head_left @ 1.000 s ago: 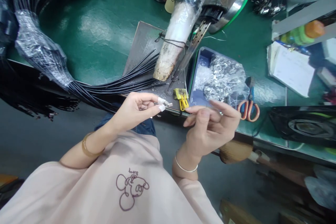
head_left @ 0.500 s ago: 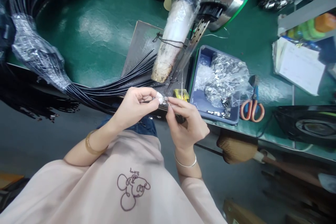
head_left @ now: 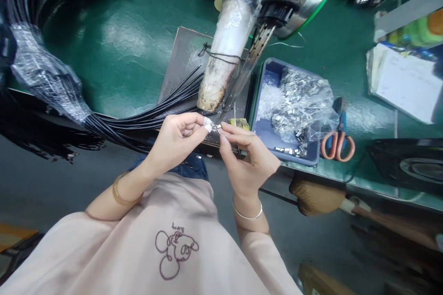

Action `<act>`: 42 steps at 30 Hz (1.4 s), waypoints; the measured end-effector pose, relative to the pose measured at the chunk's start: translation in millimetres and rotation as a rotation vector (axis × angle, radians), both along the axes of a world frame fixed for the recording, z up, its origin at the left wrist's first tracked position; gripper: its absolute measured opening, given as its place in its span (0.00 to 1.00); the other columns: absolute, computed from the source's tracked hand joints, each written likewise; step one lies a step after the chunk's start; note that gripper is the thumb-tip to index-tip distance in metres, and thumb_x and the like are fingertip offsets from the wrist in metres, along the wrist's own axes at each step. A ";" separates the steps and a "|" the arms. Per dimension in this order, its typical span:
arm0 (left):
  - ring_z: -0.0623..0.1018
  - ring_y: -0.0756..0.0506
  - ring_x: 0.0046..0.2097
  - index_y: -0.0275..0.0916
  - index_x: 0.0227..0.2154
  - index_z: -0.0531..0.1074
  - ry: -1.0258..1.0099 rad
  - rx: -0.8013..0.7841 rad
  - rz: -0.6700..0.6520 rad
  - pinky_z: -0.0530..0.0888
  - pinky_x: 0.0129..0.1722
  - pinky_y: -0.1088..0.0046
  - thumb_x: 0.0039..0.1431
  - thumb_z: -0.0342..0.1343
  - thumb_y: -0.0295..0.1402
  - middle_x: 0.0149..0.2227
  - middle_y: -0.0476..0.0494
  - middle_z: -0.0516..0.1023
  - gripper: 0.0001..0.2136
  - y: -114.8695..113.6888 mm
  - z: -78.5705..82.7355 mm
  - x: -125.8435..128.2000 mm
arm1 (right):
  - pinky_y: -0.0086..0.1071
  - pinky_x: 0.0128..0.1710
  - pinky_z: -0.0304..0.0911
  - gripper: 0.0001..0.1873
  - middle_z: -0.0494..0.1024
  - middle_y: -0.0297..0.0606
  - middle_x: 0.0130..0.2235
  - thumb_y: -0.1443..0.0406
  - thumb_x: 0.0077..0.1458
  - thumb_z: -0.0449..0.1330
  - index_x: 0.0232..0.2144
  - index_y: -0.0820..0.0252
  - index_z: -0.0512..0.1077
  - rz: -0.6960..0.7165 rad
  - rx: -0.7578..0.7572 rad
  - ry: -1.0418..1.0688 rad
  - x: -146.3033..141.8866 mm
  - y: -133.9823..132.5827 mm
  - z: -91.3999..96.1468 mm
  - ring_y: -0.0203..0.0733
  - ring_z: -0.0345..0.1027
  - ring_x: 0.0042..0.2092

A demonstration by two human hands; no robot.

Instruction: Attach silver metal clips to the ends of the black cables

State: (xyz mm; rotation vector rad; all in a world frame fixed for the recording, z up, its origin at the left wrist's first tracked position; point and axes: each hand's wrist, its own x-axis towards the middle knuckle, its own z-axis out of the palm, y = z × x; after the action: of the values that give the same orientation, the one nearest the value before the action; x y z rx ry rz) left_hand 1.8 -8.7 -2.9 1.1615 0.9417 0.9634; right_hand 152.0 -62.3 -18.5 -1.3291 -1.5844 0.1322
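Note:
My left hand (head_left: 178,140) is closed, with taped fingertips pinching the end of a thin black cable and a small metal clip (head_left: 216,127). My right hand (head_left: 247,156) is closed too, its fingertips pinching the same small clip from the right. Both hands meet just in front of the table's edge, below a dark metal plate (head_left: 183,64). A bundle of black cables (head_left: 145,115) runs from the left across that plate. Right of my hands stands a blue tray (head_left: 266,133) holding a clear bag of metal clips (head_left: 297,106).
A plastic-wrapped machine arm (head_left: 228,41) slants down onto the plate. Orange-handled scissors (head_left: 337,140) lie right of the tray. A yellow tool (head_left: 238,123) sits behind my right hand. A wrapped cable coil (head_left: 41,73) fills the left. Papers (head_left: 404,78) lie at the right; a brush (head_left: 311,193) hangs below the table.
My right hand has come left from beside the blue tray and closed on the clip at my left fingertips. The left hand has stayed nearly still.

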 end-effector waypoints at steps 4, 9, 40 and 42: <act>0.63 0.56 0.21 0.35 0.24 0.74 0.019 0.035 0.023 0.60 0.18 0.82 0.53 0.62 0.30 0.19 0.52 0.68 0.06 1.2 1.6 1.6 | 0.35 0.41 0.81 0.06 0.87 0.34 0.39 0.71 0.60 0.65 0.36 0.54 0.77 -0.008 0.005 -0.017 0.3 3.1 3.5 0.42 0.84 0.41; 0.67 0.55 0.23 0.34 0.24 0.77 0.052 0.084 0.054 0.66 0.21 0.82 0.54 0.61 0.30 0.21 0.50 0.73 0.06 1.4 3.1 2.0 | 0.36 0.41 0.81 0.06 0.87 0.34 0.39 0.71 0.60 0.66 0.36 0.53 0.77 -0.020 0.017 -0.062 1.5 5.1 7.3 0.42 0.84 0.41; 0.71 0.53 0.25 0.34 0.25 0.79 0.143 0.158 0.050 0.67 0.22 0.84 0.55 0.60 0.29 0.23 0.48 0.77 0.06 -3.1 5.2 -1.3 | 0.30 0.41 0.77 0.10 0.86 0.36 0.40 0.75 0.58 0.66 0.38 0.57 0.75 0.027 0.111 -0.198 3.8 2.6 4.9 0.38 0.82 0.40; 0.69 0.54 0.24 0.33 0.25 0.79 0.169 0.179 0.050 0.66 0.21 0.83 0.56 0.59 0.29 0.21 0.49 0.74 0.07 -3.1 4.4 -1.1 | 0.30 0.42 0.77 0.10 0.86 0.36 0.40 0.75 0.58 0.66 0.38 0.57 0.75 0.026 0.108 -0.190 4.1 3.7 4.0 0.38 0.82 0.40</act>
State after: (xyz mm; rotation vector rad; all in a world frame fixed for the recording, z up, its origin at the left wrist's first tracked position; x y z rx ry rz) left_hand 0.7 -11.9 1.5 1.3931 1.0394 1.0170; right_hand 156.1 -58.6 -14.5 -1.2672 -1.7437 -0.0650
